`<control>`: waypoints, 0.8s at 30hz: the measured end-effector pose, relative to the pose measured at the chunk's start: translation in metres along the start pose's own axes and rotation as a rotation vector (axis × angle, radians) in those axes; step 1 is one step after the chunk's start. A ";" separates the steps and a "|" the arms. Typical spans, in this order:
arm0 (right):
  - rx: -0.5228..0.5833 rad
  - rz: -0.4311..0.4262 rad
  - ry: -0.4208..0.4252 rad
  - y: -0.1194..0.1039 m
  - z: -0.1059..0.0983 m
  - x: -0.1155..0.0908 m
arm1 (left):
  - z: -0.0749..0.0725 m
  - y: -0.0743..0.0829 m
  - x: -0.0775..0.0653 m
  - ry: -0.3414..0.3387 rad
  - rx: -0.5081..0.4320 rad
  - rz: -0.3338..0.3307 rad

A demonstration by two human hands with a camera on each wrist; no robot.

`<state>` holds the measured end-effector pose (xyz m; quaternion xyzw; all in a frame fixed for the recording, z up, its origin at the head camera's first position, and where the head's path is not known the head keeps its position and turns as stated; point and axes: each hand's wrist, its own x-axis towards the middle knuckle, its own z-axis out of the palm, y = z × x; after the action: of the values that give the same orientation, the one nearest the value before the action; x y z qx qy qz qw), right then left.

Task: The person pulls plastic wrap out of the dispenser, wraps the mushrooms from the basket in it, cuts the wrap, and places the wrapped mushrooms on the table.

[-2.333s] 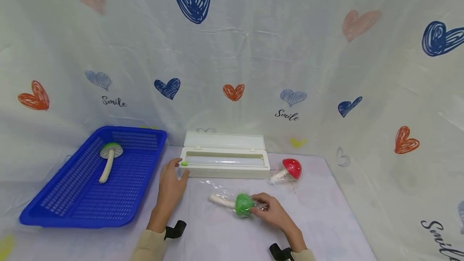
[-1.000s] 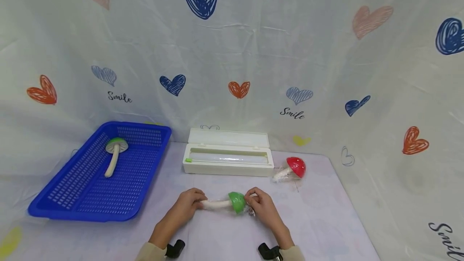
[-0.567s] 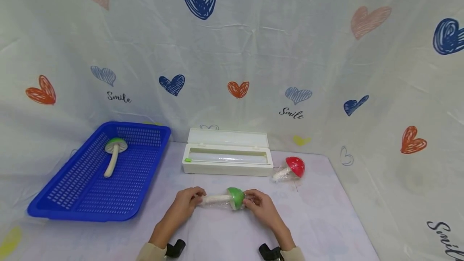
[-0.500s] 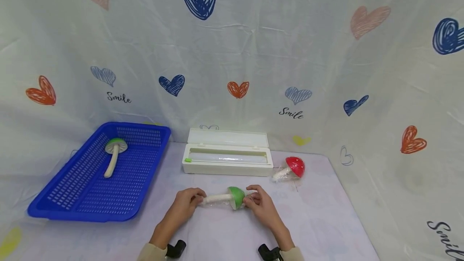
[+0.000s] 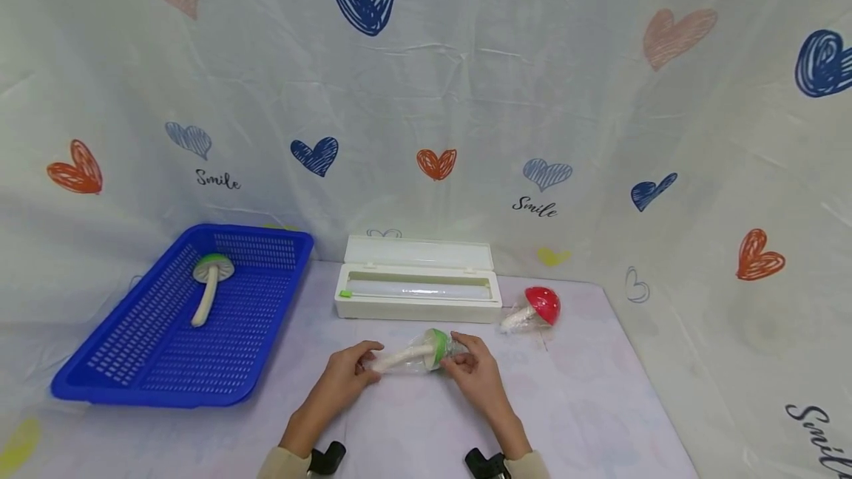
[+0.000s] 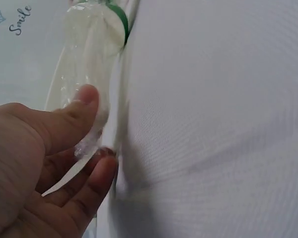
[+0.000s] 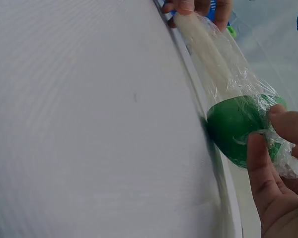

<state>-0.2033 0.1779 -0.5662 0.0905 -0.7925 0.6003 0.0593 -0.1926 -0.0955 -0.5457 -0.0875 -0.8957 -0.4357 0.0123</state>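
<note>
- Since the earlier frame, the cap end of the wrapped green mushroom (image 5: 418, 352) shifts toward the white box (image 5: 418, 310)
- My left hand (image 5: 342, 378), partly curled, holds the stem end
- My right hand (image 5: 478, 377) pinches the cap between thumb and fingers
- Mushroom location: between my hands

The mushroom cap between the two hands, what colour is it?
Green; the cap shows best in the right wrist view.
</note>
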 end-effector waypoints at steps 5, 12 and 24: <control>-0.093 -0.141 0.087 0.001 0.001 0.000 | 0.000 0.000 0.001 0.030 -0.010 -0.034; -0.157 -0.213 0.189 0.002 0.003 0.002 | 0.003 0.000 -0.001 0.084 -0.021 -0.028; -0.102 -0.087 0.214 -0.006 -0.005 0.007 | 0.008 0.007 0.005 0.100 -0.092 -0.010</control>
<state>-0.2087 0.1809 -0.5576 0.0573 -0.8064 0.5623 0.1741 -0.1957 -0.0846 -0.5446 -0.0617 -0.8733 -0.4805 0.0511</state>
